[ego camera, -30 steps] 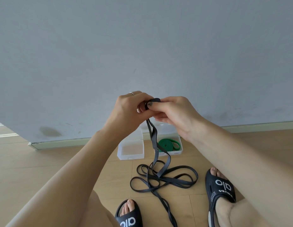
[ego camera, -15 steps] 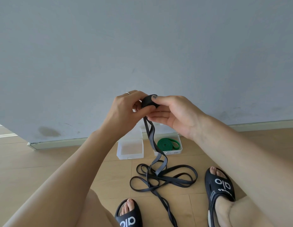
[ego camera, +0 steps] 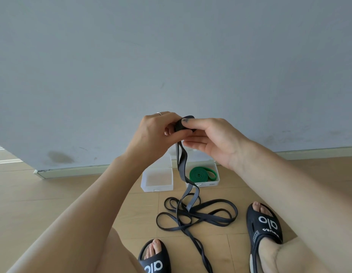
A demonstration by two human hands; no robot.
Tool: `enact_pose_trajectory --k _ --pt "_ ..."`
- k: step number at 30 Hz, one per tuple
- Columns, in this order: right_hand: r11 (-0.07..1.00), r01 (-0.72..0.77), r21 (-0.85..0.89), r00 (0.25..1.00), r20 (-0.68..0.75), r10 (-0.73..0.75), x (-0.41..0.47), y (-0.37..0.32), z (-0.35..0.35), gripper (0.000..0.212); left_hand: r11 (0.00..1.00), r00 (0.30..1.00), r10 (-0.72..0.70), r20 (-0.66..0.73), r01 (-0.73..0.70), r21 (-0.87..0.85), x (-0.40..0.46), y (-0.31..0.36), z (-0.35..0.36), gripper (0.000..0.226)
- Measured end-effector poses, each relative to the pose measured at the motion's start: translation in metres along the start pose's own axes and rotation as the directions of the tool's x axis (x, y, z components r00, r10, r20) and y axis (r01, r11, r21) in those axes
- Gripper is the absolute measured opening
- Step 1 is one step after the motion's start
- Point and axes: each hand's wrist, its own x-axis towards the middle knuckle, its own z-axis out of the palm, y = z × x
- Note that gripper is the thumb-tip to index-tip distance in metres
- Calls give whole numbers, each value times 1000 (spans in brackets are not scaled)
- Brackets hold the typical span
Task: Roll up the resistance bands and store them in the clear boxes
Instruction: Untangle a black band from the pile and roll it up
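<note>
Black band point(ego camera: 183, 125) roll | left hand point(ego camera: 157, 133) grips it | right hand point(ego camera: 208, 138) pinches it, raised

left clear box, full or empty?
Empty: the left clear plastic box shows only its bare bottom, while the right clear box holds the rolled green resistance band.

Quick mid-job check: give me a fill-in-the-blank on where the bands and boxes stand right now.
1. The coiled green resistance band lies inside the ____ clear plastic box.
2. The left clear plastic box holds ____ band.
3. Both the left hand and the right hand grip a small roll of the ____ rubber band.
4. That band's loose length lies tangled on the wooden ____.

Missing words: right; no; black; floor
</note>
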Motion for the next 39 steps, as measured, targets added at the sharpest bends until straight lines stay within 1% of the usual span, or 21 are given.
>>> enact_pose_trajectory --k 3,5,8,10,14,17,21,25,29,36,39 --pt "992 -47 120 999 10 46 -2 -4 -1 16 999 1000 -11 -8 11 -34 0 -2 2 16" --pt "986 -53 157 999 14 52 -3 -6 -2 12 1000 1000 -4 -9 4 -30 0 -1 1 15" --pt "983 -53 175 999 12 51 -4 -7 -1 7 999 999 38 0 -38 26 0 -3 -1 14" --pt "982 -59 182 998 11 58 -4 -6 -1 8 999 999 39 0 -39 33 0 -2 -1 14" --pt "974 -76 215 997 10 76 -2 -3 -2 13 1000 1000 7 2 -7 -19 -1 2 -1 17" --pt "982 -73 177 997 23 70 0 -1 -3 15 999 1000 -24 -10 24 -46 -2 2 -2 20" --pt "995 -44 87 998 44 40 4 1 -3 20 999 999 -41 -27 40 -25 -2 4 -2 17" --pt "996 -30 82 998 55 25 4 0 -4 19 999 999 -36 -30 36 6 -2 4 -2 14" --pt "997 -10 83 997 71 4 4 0 -5 24 999 999 -31 -30 32 11 -2 6 -2 14" --pt "999 42 31 996 74 -44 2 1 -6 24 1000 1000 -8 -3 8 20 -1 8 -4 15" --pt "998 54 -28 995 80 -51 2 3 -7 28 1000 999 -20 48 19 23 -1 9 -7 13"
